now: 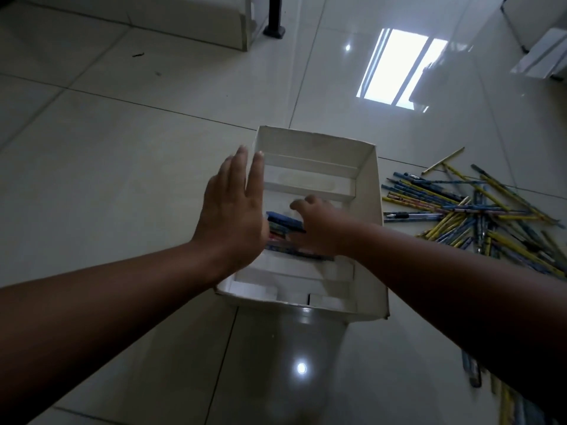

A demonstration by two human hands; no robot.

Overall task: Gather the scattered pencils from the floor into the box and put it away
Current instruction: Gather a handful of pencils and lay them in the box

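Head view: white cardboard box sits open-topped on the glossy tile floor, mid-frame, with inner ledges along its far and near ends. A small bundle of blue pencils lies in its bottom, left of centre. A loose pile of yellow and blue pencils lies criss-crossed on the floor just right of the box; more run off the bottom-right edge. Left hand: flat, fingers straight and together, at the box's left wall, grasping nothing. Right hand: reaches down inside the box over the bundle, fingers curled, motion-blurred. Can't tell if it grips any pencils.
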